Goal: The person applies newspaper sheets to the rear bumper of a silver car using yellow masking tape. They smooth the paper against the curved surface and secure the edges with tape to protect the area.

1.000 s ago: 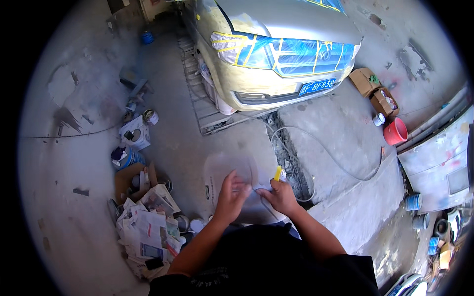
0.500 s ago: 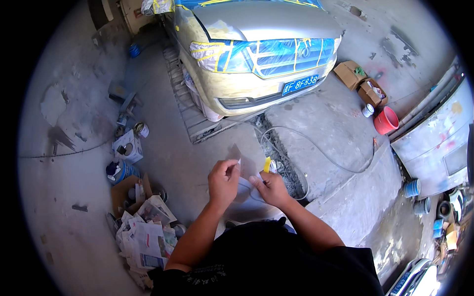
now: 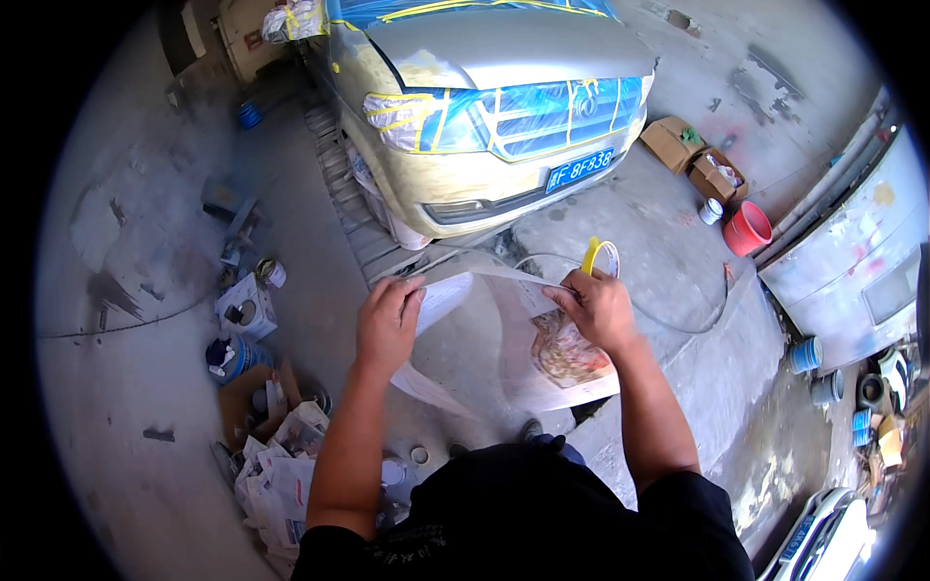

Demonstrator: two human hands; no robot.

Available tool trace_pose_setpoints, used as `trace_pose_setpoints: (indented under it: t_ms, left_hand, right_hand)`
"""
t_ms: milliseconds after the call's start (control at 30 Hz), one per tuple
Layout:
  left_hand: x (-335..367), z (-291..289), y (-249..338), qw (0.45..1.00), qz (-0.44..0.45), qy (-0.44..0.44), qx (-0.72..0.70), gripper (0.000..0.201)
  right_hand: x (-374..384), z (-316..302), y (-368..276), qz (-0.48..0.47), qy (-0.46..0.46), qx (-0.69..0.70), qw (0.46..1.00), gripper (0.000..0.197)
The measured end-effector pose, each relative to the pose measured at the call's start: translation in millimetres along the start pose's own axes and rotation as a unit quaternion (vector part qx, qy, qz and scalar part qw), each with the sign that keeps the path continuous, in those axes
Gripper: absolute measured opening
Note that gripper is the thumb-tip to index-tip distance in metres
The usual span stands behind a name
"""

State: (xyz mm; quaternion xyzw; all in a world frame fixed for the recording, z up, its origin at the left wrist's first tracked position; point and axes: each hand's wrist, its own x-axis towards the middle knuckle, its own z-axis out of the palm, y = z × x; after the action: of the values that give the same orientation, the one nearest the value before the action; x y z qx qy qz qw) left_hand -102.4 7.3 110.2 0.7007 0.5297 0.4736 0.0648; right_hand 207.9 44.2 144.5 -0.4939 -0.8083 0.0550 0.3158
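Observation:
A large sheet of newspaper [image 3: 573,356] stretches between my two hands, bowed and partly blurred, with a coloured picture on its right part. At its upper left edge, my left hand [image 3: 387,324] pinches the paper. My right hand [image 3: 601,308] is closed on the upper right edge. A roll of yellow masking tape [image 3: 608,255] sticks up from that same hand. Ahead stands a silver van [image 3: 542,58], its grille and windscreen covered in blue film [image 3: 552,116] and yellow tape. Its headlight is wrapped in taped paper.
Newspapers [image 3: 276,489] and a cardboard box [image 3: 247,392] lie at the left, by paint cans and a white carton [image 3: 250,308]. Far right are a red bucket [image 3: 747,230], cardboard boxes [image 3: 670,145] and a white can [image 3: 711,211]. A grey hose [image 3: 678,327] crosses the floor.
My hands have moved apart and slightly forward, the right one to the right. The newspaper has spread open between them. The tape roll has come up with my right hand.

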Motion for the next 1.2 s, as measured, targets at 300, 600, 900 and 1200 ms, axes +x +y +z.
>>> trace_pose_setpoints:
  t_ms: [300,600,900,1200]
  left_hand:
    - [64,75,74,0.952,0.242,-0.180,0.053,0.040]
    - [109,172,59,0.896,0.098,-0.434,-0.005,0.013]
    - [169,234,39,0.868,0.056,-0.494,0.019,0.018]
    - [221,273,42,0.846,0.004,-0.531,0.059,0.078]
  right_hand:
    - [29,-39,12,-0.203,-0.133,-0.062,0.968,0.031]
    - [-17,-73,182,0.032,-0.392,0.154,0.906,0.036]
    - [-64,-51,311,0.138,-0.261,0.233,0.927,0.018]
    - [66,-68,322,0.084,-0.008,0.227,0.970,0.014]
